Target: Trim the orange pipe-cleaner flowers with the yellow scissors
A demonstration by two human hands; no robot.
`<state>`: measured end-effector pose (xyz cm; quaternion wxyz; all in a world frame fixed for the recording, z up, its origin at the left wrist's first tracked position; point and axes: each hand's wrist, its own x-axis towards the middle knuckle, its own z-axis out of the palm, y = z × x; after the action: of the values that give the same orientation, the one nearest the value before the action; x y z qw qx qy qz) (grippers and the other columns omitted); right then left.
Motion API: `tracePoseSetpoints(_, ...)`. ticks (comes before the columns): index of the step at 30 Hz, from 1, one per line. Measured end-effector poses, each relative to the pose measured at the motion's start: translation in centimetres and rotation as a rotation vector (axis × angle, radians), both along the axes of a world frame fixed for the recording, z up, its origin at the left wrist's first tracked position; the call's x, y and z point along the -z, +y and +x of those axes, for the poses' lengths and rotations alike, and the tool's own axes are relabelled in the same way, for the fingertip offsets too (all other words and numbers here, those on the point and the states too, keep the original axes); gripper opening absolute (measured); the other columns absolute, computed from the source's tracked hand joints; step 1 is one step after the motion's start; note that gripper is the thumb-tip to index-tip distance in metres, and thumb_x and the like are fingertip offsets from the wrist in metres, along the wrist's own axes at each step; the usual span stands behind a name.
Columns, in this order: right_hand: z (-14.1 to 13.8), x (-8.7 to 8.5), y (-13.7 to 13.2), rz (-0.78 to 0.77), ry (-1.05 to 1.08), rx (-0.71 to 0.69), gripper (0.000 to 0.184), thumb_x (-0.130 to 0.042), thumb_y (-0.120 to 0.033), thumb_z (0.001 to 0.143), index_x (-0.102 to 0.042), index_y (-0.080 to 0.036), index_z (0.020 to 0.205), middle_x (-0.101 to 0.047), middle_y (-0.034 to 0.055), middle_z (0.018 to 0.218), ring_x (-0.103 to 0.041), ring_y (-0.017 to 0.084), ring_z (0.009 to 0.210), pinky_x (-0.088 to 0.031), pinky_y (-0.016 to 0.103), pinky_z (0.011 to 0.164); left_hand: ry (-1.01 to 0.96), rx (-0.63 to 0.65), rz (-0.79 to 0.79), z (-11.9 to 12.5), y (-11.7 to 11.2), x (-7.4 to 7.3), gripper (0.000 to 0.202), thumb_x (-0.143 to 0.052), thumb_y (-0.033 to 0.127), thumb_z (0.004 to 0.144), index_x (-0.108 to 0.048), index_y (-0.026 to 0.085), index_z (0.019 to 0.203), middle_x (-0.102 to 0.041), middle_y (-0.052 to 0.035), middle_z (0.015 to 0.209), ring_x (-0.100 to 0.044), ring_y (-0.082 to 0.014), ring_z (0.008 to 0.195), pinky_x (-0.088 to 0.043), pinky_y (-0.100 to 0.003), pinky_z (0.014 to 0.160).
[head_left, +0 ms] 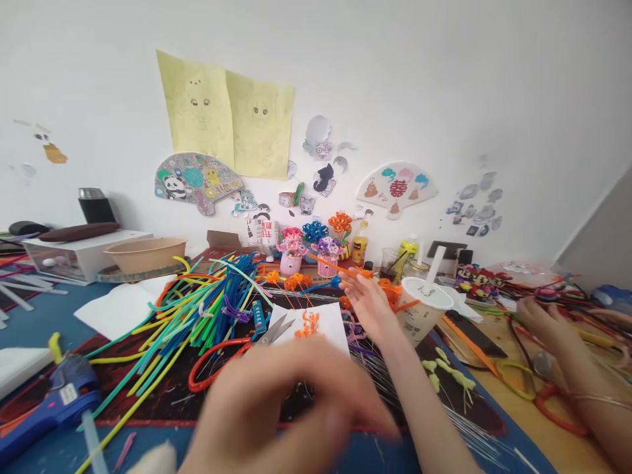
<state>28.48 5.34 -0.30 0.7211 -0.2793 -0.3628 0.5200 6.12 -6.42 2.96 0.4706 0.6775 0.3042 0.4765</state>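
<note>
My right hand (pixel 368 301) reaches forward over the black mat (pixel 162 395), fingers pinched on a thin orange pipe cleaner (pixel 332 263) that points left toward small pipe-cleaner flower pots (pixel 291 253). My left hand (pixel 276 411) hovers low in the foreground, smeared by motion, so its fingers are unreadable. It is above the mat, just in front of orange-handled scissors (pixel 222 359) and a white paper (pixel 326 322) carrying a small orange twisted piece (pixel 309 324).
A heap of coloured pipe cleaners (pixel 212 303) covers the mat's left. A blue glue gun (pixel 59 395) lies at the front left. A paper cup with straw (pixel 422 309) stands by my right hand. Another person's hand (pixel 543 322) works at the right. A paper bowl (pixel 145 253) sits at the back left.
</note>
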Motion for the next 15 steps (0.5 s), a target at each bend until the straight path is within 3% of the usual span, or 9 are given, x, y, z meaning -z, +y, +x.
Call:
tracePoseSetpoints(3,-0.9,-0.4,-0.9,0.022,-0.012,-0.098,0.026,-0.078,-0.032,0.070,-0.071,-0.021,0.093,-0.076,0.0036,0.094,-0.068,0.015,0.075,-0.052,0.027,0.074,0.141,-0.047,0.004,2.2,4.5,-1.9,0.016,-0.069,0.037,0.078,-0.070,0.021,0.080,-0.070,-0.0013,0.074,-0.058,-0.0140,0.064,-0.045,-0.024,0.058)
tracePoseSetpoints(5,-1.6,-0.5,-1.4,0.041,-0.030,-0.170,0.028,-0.078,-0.031,0.070,-0.070,-0.021,0.095,-0.075,0.0039,0.092,-0.067,0.015,0.074,-0.052,0.028,0.071,0.145,-0.120,-0.030,3.5,7.4,-1.7,0.021,-0.070,0.038,0.073,-0.068,0.018,0.073,-0.065,0.0002,0.059,-0.053,-0.0127,0.053,-0.038,-0.022,0.049)
tracePoseSetpoints(7,-2.4,-0.4,-1.7,0.059,-0.052,-0.234,0.027,-0.078,-0.031,0.071,-0.070,-0.021,0.095,-0.073,0.0032,0.084,-0.064,0.015,0.070,-0.050,0.028,0.068,0.088,-0.163,-0.054,4.4,9.5,-1.0,0.028,-0.063,0.044,0.078,-0.066,0.016,0.074,-0.061,0.0011,0.056,-0.047,-0.0103,0.045,-0.035,-0.022,0.044)
tracePoseSetpoints(11,-3.4,0.1,-1.9,0.075,-0.098,-0.325,0.024,-0.080,-0.029,0.070,-0.070,-0.019,0.090,-0.068,0.0023,0.081,-0.057,0.012,0.061,-0.046,0.025,0.059,-0.059,-0.206,-0.054,5.1,11.0,-0.8,0.033,-0.057,0.047,0.081,-0.056,0.018,0.065,-0.053,0.0049,0.050,-0.040,-0.0069,0.039,-0.030,-0.020,0.040)
tracePoseSetpoints(15,-3.5,0.3,-2.2,0.065,-0.125,-0.413,0.036,-0.081,-0.034,0.069,-0.068,-0.023,0.100,-0.067,0.0032,0.091,-0.060,0.015,0.068,-0.048,0.029,0.065,-0.128,-0.198,-0.028,4.3,11.3,-1.7,0.031,-0.060,0.047,0.079,-0.056,0.019,0.066,-0.056,0.0042,0.055,-0.043,-0.0072,0.042,-0.035,-0.020,0.042)
